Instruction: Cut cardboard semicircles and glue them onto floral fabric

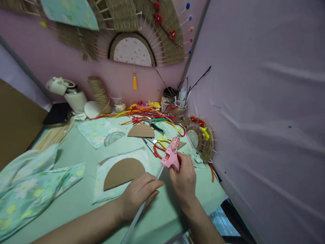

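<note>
My right hand (185, 174) is wrapped round the handle of a pink hot glue gun (172, 153), whose nozzle points up and away from me. From the back of the gun a long translucent glue stick (138, 213) runs down toward me. My left hand (141, 193) is closed round this stick, its fingertips below the gun. Left of the gun, a brown cardboard half-circle (123, 173) lies on a square of green floral cloth (100, 193). The left wrist passes just in front of the cloth's near edge.
Scissors (158, 149), pliers (156, 127), a protractor (114, 138) and a smaller cardboard half-circle (141, 130) lie beyond my hands. Floral cloth (33, 193) is bunched at left. Bright pipe cleaners, a twine spool (99, 95) and a white bottle (76, 101) line the back. A woven piece (207, 149) leans at right.
</note>
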Available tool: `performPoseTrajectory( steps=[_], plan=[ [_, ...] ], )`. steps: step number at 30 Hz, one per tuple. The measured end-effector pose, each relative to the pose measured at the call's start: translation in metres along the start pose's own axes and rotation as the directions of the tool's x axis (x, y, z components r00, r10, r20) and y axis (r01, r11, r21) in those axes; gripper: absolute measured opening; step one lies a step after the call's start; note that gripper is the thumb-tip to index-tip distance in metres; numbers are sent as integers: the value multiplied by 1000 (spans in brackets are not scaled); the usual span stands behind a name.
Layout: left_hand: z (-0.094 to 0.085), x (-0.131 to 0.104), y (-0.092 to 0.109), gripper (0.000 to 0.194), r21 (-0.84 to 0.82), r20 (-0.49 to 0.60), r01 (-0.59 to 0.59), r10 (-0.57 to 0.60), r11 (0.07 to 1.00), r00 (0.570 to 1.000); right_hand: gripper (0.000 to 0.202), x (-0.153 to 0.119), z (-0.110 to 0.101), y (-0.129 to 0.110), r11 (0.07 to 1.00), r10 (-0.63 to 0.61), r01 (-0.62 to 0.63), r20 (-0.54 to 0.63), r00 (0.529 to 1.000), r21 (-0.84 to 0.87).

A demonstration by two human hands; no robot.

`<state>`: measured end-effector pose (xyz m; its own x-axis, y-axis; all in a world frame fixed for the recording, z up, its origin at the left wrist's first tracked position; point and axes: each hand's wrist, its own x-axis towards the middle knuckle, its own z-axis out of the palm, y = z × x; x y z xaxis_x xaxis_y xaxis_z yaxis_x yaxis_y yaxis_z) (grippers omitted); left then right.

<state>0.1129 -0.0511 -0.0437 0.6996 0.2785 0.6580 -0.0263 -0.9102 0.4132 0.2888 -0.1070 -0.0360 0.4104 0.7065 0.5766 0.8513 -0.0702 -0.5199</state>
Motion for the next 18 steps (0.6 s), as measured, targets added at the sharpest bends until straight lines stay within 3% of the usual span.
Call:
performPoseTrajectory(
  steps=[8,12,18],
  plan=[
    [7,2,-3,28,147,113,4,-21,989,993,32,-7,0,4,999,26,-29,122,992,27],
    [12,-1,-2,39,112,160,17,-35,994,987,28,-10,-7,12,995,97,-98,160,982,-1],
    [15,-6,0,52,96,209,153,-170,984,963,25,-5,-27,38,972,221,-197,212,952,-126]
  ],
)
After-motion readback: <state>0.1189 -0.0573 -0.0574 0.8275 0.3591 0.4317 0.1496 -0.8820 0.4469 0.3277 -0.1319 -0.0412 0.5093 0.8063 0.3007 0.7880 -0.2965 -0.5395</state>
